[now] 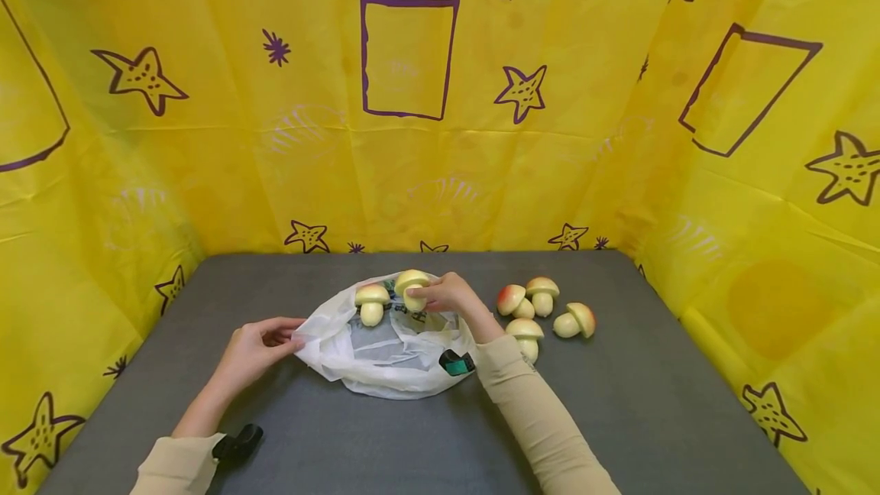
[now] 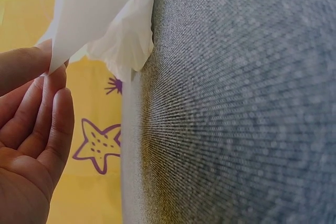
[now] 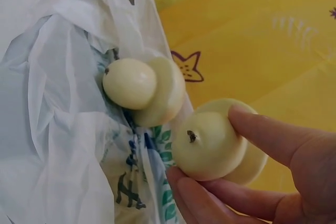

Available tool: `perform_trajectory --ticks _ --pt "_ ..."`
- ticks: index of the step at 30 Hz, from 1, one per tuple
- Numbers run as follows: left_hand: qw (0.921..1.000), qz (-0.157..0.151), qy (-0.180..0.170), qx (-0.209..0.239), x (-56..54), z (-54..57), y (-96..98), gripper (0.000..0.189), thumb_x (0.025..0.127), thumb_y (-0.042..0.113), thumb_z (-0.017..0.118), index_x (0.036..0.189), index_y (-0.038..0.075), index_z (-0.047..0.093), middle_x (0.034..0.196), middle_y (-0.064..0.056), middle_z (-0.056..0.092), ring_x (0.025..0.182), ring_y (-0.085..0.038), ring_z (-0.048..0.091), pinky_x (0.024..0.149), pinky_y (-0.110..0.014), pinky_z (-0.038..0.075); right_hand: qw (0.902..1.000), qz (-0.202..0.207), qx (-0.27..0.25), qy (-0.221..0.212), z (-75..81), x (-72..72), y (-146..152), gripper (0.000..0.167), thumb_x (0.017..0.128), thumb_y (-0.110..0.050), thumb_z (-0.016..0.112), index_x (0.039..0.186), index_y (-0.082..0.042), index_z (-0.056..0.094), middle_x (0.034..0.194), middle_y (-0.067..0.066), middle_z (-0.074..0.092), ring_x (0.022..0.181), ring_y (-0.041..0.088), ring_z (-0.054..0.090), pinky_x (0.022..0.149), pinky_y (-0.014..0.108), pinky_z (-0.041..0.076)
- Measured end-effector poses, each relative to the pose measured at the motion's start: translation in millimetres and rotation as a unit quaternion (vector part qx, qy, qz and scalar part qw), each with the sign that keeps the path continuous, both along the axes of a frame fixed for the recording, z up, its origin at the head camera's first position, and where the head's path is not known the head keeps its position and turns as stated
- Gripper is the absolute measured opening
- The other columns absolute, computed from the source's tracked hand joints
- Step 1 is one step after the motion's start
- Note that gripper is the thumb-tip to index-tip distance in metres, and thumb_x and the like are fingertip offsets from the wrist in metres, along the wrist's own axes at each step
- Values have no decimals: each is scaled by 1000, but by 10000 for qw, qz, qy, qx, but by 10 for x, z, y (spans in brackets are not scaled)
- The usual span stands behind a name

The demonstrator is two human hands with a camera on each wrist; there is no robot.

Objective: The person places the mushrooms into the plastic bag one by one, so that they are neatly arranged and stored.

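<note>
On our grey worktop [image 1: 309,434], left fingers [image 2: 62,116] pinched a white plastic bag [image 1: 406,383], right fingers [image 3: 268,132] a round-capped cream mushroom [image 1: 411,279] at its mouth. Likely bagging, we next needed to let go.

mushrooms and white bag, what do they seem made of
The mushrooms could be moulded plastic or coated foam: smooth, near-identical, with a soft sheen. The white bag is most likely thin plastic film: slightly see-through and crumpled into creases.
</note>
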State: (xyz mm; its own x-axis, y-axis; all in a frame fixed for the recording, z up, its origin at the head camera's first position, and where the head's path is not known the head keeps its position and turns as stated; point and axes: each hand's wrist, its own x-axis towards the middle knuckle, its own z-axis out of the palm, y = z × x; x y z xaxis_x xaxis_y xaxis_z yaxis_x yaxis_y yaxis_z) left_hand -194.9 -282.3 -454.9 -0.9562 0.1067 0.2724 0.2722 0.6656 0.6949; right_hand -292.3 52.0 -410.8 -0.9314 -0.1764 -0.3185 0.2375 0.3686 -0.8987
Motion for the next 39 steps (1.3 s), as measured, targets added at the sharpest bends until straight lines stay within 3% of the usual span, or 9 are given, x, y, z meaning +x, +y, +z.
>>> perform_trajectory --ticks 10,25,34,39 --pt "10000 -14 -5 -31 -16 -11 -10 32 78 26 78 107 13 71 88 -2 72 72 -2 60 65 -18 52 9998 -68 83 -173 -105 -70 -60 29 77 -26 80 75 -3 61 75 5 58 93 35 68 87 41 53" --pt "10000 -26 63 8 -22 -28 -12 32 78 25 78 106 13 72 87 -2 72 72 -1 60 64 -19 51 9981 -285 544 -69 -183 -96 -131 37 75 -29 81 86 0 62 81 8 61 87 31 69 79 36 56" --pt "10000 -4 41 -36 -18 -34 -22 32 78 26 78 107 14 72 87 -2 71 72 -2 60 64 -19 51 9948 -591 827 -11 -284 -162 -198 41 71 -28 84 86 3 61 79 11 61 72 26 71 62 28 57" --pt "10000 41 -47 -8 -7 -12 -17 33 78 26 78 107 12 71 87 -3 71 72 -2 60 64 -19 52 9931 -570 1018 -79 -300 -175 -213 46 71 -31 84 90 3 59 81 12 61 65 22 69 60 28 56"
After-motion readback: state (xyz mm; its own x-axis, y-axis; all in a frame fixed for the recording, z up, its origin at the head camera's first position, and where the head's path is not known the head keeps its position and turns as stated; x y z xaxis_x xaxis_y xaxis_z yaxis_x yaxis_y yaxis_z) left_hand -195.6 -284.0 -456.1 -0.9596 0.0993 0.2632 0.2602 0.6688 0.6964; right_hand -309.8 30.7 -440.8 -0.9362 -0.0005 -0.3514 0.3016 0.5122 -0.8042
